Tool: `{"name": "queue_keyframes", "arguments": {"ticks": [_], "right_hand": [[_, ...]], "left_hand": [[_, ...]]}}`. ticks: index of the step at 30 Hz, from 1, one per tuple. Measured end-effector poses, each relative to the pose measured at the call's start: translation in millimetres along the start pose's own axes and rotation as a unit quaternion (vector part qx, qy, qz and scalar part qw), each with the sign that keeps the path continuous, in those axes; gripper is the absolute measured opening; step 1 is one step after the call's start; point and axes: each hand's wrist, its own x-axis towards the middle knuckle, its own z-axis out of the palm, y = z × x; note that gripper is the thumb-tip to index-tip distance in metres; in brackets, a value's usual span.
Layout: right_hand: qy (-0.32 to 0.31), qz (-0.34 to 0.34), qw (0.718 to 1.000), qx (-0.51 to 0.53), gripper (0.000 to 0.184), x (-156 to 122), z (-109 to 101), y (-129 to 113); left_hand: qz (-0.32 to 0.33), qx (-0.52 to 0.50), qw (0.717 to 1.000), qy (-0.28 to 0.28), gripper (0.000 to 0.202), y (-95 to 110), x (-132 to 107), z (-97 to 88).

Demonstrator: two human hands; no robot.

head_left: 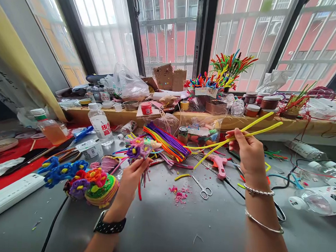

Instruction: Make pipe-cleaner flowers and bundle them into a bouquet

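My left hand is closed around the stems of a small bouquet of pipe-cleaner flowers, with purple, pink and pale blooms on top and stem ends hanging below. My right hand is raised on the right and pinches two yellow pipe cleaners, which cross near the fingers. Their lower ends reach left over a bundle of purple, red, orange and yellow pipe cleaners. Beside my left wrist stands a pot of blue, red, orange and purple fuzzy flowers.
Scissors and pink clippings lie mid-table. A pink glue gun trails a black cable to the right. Plastic bottles stand and lie around; a white power strip runs along the left. The window ledge holds jars and pipe cleaners.
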Motion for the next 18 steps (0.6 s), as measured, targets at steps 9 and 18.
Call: {"name": "queue_keyframes", "arguments": {"ticks": [9,18], "right_hand": [[0.022,0.017,0.999,-0.023,0.024,-0.5,-2.9,-4.1],[0.009,0.032,0.999,-0.006,0.023,0.9,-1.0,0.5]], "left_hand": [[-0.152,-0.064,0.986,0.028,0.035,-25.7,8.2,-10.5],[-0.084,-0.022,0.99,-0.115,0.028,-32.3,5.0,40.8]]}}
